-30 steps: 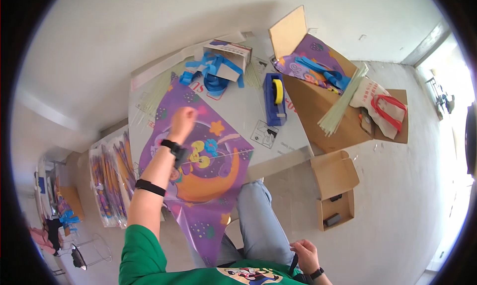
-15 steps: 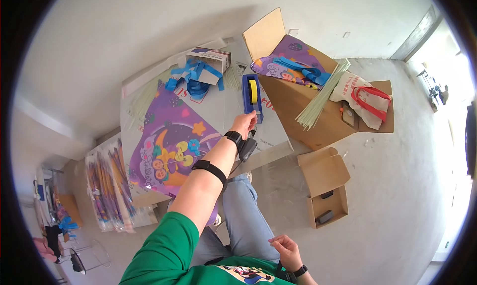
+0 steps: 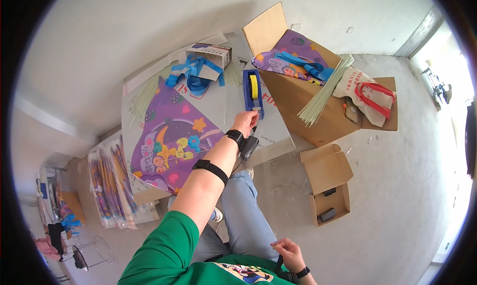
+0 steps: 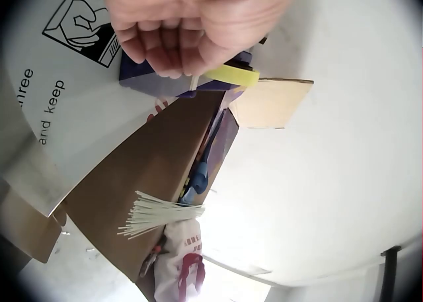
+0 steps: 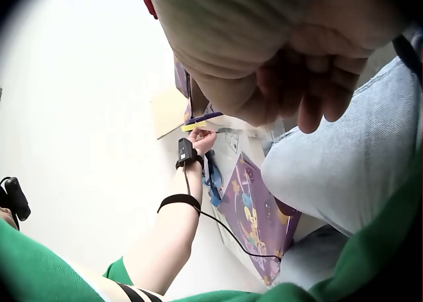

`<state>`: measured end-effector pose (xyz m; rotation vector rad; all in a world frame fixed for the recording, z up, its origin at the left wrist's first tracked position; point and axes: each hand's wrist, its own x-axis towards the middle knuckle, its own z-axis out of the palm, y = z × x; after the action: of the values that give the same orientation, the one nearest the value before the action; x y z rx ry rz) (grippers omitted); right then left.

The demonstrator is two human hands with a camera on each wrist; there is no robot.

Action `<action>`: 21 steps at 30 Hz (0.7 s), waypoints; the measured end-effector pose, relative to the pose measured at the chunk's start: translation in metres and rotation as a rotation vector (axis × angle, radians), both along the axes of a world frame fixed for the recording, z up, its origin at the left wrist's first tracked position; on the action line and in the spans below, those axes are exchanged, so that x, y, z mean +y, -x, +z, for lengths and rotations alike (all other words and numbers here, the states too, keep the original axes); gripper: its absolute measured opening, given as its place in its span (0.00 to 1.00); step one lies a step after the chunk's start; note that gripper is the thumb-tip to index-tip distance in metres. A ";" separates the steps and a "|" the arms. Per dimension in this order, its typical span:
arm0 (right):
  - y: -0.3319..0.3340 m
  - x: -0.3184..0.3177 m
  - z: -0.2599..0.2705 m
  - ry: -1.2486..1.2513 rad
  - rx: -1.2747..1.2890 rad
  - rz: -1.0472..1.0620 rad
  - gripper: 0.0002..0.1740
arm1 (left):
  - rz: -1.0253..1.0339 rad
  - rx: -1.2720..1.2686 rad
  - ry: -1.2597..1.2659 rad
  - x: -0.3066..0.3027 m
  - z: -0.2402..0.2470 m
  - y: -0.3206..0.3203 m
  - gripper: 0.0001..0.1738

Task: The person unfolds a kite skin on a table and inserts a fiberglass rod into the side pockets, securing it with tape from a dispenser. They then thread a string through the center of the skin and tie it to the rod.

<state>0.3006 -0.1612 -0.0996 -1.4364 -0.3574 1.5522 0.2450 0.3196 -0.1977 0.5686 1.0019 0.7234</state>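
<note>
At the front end of the blue tape dispenser [image 3: 248, 91], my left hand [image 3: 244, 123] has its thumb and fingertips together on the tape's end. The left wrist view shows this hand [image 4: 192, 24] with curled fingers and a small pale strip at the fingertips, beside the yellow tape roll [image 4: 234, 75]. A purple printed sheet [image 3: 174, 121] with a moon and cartoon figures lies on the table, partly under my left forearm. My right hand [image 3: 289, 254] hangs near my lap, fingers loosely curled; in the right wrist view this hand [image 5: 297, 70] holds nothing visible.
Blue ribbon [image 3: 198, 81] spills from a small box [image 3: 218, 51] at the table's back. To the right, a large carton [image 3: 308, 106] bears pale sticks [image 3: 325, 91] and a cloth bag [image 3: 365, 94]. A small open box [image 3: 328, 205] stands on the floor. Plastic-wrapped bundles [image 3: 112, 183] lie at left.
My left hand has moved from above the purple sheet rightward to the tape dispenser, staying there since half a second ago. The head view has shifted slightly. My right hand stays by my lap.
</note>
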 end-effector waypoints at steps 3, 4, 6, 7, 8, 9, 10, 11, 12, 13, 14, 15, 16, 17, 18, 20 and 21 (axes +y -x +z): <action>-0.002 -0.003 -0.005 0.049 0.033 0.021 0.04 | 0.035 -0.018 0.042 -0.005 0.004 -0.003 0.04; -0.003 -0.002 -0.005 0.051 0.031 0.025 0.04 | 0.055 -0.022 0.031 -0.006 0.005 -0.004 0.05; -0.004 -0.002 -0.003 0.064 0.017 0.002 0.04 | 0.077 -0.027 0.024 -0.007 0.004 -0.004 0.05; -0.005 -0.003 -0.003 0.066 0.017 0.004 0.04 | 0.066 -0.018 0.001 -0.008 0.003 -0.004 0.05; -0.006 -0.003 -0.004 0.093 -0.021 0.020 0.04 | 0.055 -0.008 -0.022 -0.007 0.003 -0.004 0.05; -0.007 -0.002 -0.005 0.119 -0.059 0.038 0.05 | 0.060 -0.009 -0.022 -0.007 0.002 -0.004 0.05; -0.008 0.000 -0.005 0.118 -0.060 0.043 0.05 | 0.049 0.001 -0.044 -0.008 0.002 -0.005 0.05; -0.008 0.001 -0.005 0.149 -0.107 0.037 0.04 | 0.039 0.011 -0.065 -0.009 0.001 -0.006 0.04; -0.010 0.001 -0.003 0.182 -0.157 0.035 0.04 | 0.050 0.008 -0.062 -0.007 -0.011 -0.011 0.04; -0.011 0.000 -0.006 0.183 -0.160 0.050 0.04 | 0.036 0.037 -0.060 -0.005 -0.023 -0.015 0.04; -0.012 -0.003 -0.012 0.163 -0.163 0.010 0.03 | 0.030 0.064 -0.058 -0.001 -0.038 -0.019 0.05; -0.015 -0.006 -0.014 0.144 -0.169 -0.021 0.03 | 0.018 0.091 -0.054 -0.002 -0.049 -0.023 0.05; -0.018 -0.010 -0.013 0.127 -0.244 -0.009 0.02 | 0.002 0.127 -0.073 -0.006 -0.058 -0.025 0.06; -0.021 -0.011 -0.011 0.107 -0.318 0.013 0.02 | -0.023 0.082 -0.135 -0.008 -0.071 -0.026 0.07; -0.025 -0.009 -0.002 0.104 -0.416 0.056 0.02 | 0.133 0.003 -0.058 -0.021 -0.046 -0.028 0.08; -0.044 -0.018 -0.003 0.120 -0.450 0.068 0.02 | 0.155 -0.184 -0.053 -0.030 -0.027 -0.004 0.04; -0.053 -0.021 -0.004 0.124 -0.484 0.018 0.03 | 0.260 -0.220 0.021 -0.042 0.015 0.010 0.04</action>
<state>0.3532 -0.1826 -0.1034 -1.9095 -0.5666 1.2429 0.2349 0.2775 -0.1824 0.3343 0.8850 0.9831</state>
